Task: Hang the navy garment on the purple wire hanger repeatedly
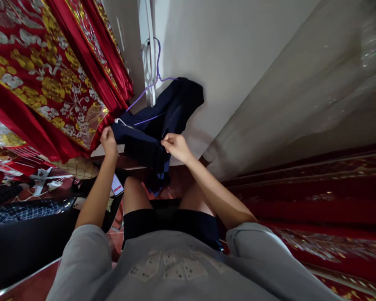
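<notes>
Hands are both up on a dark navy garment [153,129] that's draped over a purple hanger [158,62], hanging against the white wall [225,62] in front of the person. Left hand [108,141] is closed on the garment's left edge, fingers curled in tight on the fabric. Right hand [175,146] is pinching a fold near the middle, thumb and fingertips pressed together on the cloth. Lower part of the garment sags down between the two hands toward the person's knees. Just left of it, touching or nearly so, hangs a red curtain [50,75] with gold and silver flower embroidery. Lower left there's a phone-looking thing [117,185] with a white and red face, I think, it's too small to be sure. Person is wearing a grey shirt [175,267] and dark shorts [172,221].
</notes>
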